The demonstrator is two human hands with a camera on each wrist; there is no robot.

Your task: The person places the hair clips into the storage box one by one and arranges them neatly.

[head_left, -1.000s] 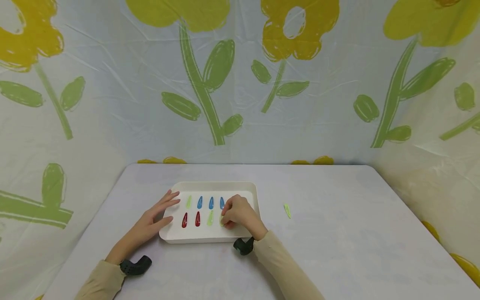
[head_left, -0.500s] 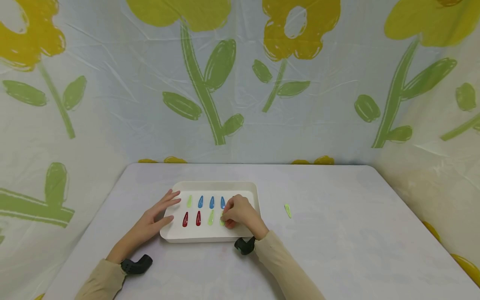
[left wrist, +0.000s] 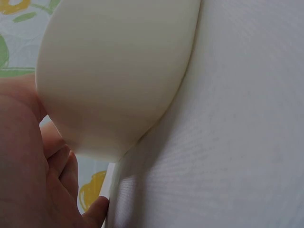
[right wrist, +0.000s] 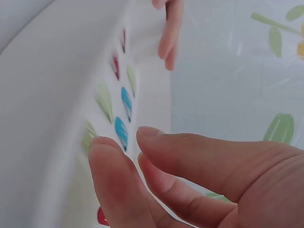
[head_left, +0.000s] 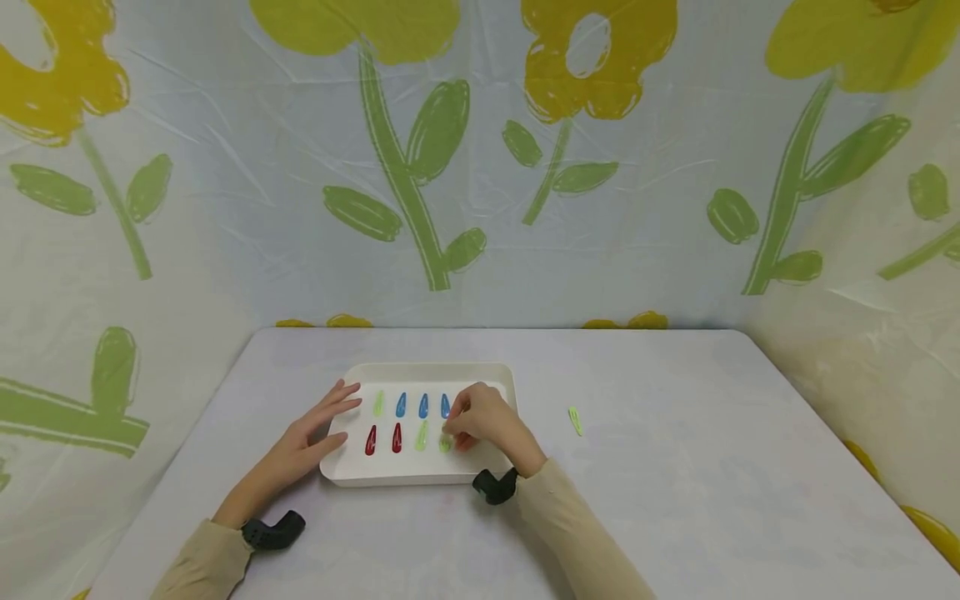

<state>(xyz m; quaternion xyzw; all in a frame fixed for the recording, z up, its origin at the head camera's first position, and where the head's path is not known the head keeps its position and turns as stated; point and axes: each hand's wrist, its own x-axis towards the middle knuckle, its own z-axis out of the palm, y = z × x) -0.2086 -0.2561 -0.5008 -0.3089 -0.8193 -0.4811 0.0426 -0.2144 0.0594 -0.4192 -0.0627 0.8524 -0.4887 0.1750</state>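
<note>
A white tray [head_left: 390, 481] holds two rows of snap hair clips. In the back row are a green hair clip [head_left: 378, 403] and several blue ones [head_left: 401, 405]; the front row shows two red hair clips [head_left: 371, 440] and two green ones [head_left: 422, 435]. My right hand [head_left: 487, 417] hovers over the tray's right part, beside the rightmost green hair clip [head_left: 445, 445], which it partly hides. In the right wrist view its thumb and index finger stand apart with nothing between them. With fingers spread, my left hand [head_left: 303, 442] rests on the tray's left rim.
One more green hair clip [head_left: 574, 421] lies on the white table [head_left: 675, 467], right of the tray. Behind the hand in the right wrist view, a bit of something red [right wrist: 102, 216] shows. A flower-printed cloth [head_left: 660, 250] hangs behind the table.
My right hand has let go of the rightmost green hair clip in the front row and shifted slightly up and right. More of that clip shows. The left hand stays in place.
</note>
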